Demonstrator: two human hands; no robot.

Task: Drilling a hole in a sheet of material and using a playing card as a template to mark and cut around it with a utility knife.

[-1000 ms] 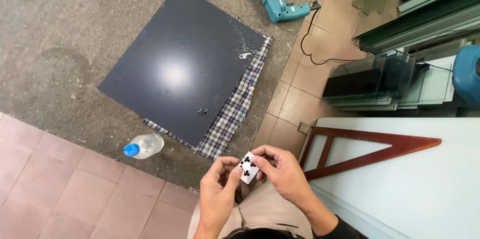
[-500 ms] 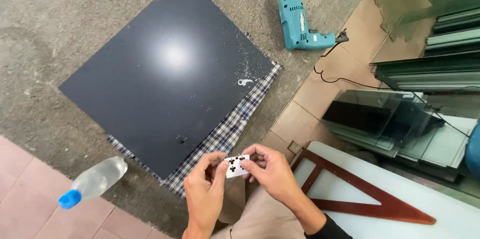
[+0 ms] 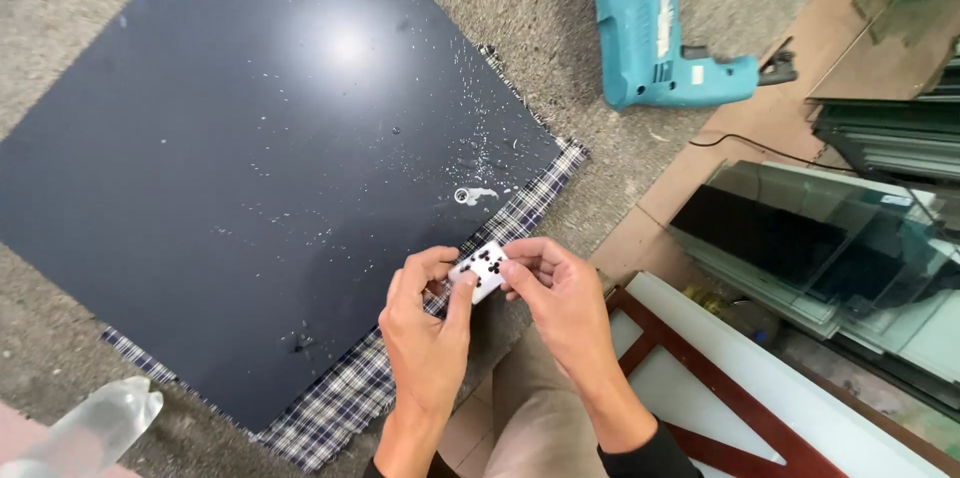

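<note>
My left hand (image 3: 425,328) and my right hand (image 3: 560,293) together pinch a small white card with black dots (image 3: 480,270) at its two ends, held over the near right corner of a dark glass panel (image 3: 250,158). The panel lies flat on a checked cloth (image 3: 340,408) on the rough floor. White dust and a small drilled hole (image 3: 463,196) mark the panel just beyond my fingers. My knee in beige trousers (image 3: 530,408) is below the hands.
A teal electric drill (image 3: 650,28) lies on the floor at the top right, its cord (image 3: 750,146) trailing right. Stacked glass sheets (image 3: 830,248) stand at the right. A white board with a red triangular frame (image 3: 760,378) lies by my knee. A clear plastic bottle (image 3: 95,428) is at the bottom left.
The view has closed in on the panel's near corner. Both hands keep hold of the small card and have shifted up toward the drilled hole. The bottle has slid to the frame's bottom left.
</note>
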